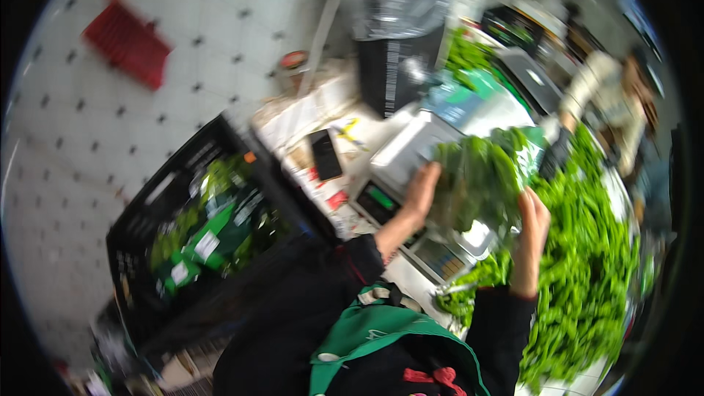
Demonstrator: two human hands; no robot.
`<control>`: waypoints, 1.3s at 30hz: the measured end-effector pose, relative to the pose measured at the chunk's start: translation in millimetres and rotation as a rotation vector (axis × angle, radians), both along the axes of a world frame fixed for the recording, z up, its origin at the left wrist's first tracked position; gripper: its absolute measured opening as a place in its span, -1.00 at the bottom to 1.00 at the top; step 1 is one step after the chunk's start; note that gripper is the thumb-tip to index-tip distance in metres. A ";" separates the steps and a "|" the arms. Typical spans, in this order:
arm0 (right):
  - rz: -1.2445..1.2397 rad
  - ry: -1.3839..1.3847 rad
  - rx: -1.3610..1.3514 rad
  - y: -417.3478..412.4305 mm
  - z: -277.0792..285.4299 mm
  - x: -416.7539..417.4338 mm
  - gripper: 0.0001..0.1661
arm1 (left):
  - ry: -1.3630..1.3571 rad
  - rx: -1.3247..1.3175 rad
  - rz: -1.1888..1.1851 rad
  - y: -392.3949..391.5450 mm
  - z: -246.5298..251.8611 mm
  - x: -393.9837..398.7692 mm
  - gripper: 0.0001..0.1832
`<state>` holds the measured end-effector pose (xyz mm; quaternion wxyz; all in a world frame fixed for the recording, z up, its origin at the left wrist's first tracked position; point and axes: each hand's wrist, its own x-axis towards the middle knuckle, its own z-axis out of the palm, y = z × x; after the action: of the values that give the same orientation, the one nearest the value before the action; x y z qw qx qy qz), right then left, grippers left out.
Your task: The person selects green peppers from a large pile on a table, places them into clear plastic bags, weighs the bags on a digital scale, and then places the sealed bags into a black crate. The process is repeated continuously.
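A clear plastic bag of long green peppers (474, 179) is between my two hands, above the front of a digital weighing scale (410, 146). My left hand (419, 193) grips its left side. On the right side of the bag, my right hand (531, 225) has hold of the plastic. Both hands are slightly blurred. Below the bag, the scale's lit display (379, 196) and part of its keypad (443, 261) show. A large heap of loose green peppers (583, 264) spreads over the table beside my right hand.
A black crate (176, 198) with bagged peppers stands to the left. Near the scale lie a phone (325, 154) and yellow-handled scissors (349, 133). A black bin-like container (396, 60) stands beyond. Across the heap, a person (599, 93) reaches in with a gloved hand (556, 155).
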<state>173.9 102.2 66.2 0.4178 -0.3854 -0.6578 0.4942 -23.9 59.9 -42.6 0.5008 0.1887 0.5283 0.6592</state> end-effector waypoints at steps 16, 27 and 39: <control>0.699 -0.288 0.763 -163.0 3.6 -44.6 -0.49 | -0.775 0.661 -0.113 -136.3 -5.7 -9.8 -0.39; 0.630 0.080 -0.240 -108.9 -58.5 -51.3 0.17 | -0.636 0.592 0.026 -227.5 5.0 -45.9 -0.35; 0.888 0.013 -0.795 -132.2 -27.0 -148.4 -0.64 | -0.525 0.769 0.425 -388.1 106.4 -64.1 -0.28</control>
<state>25.5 -30.0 39.1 -0.0012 -0.1970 -0.5182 0.8323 -88.0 -328.2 63.8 0.3661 0.0758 0.1306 0.9182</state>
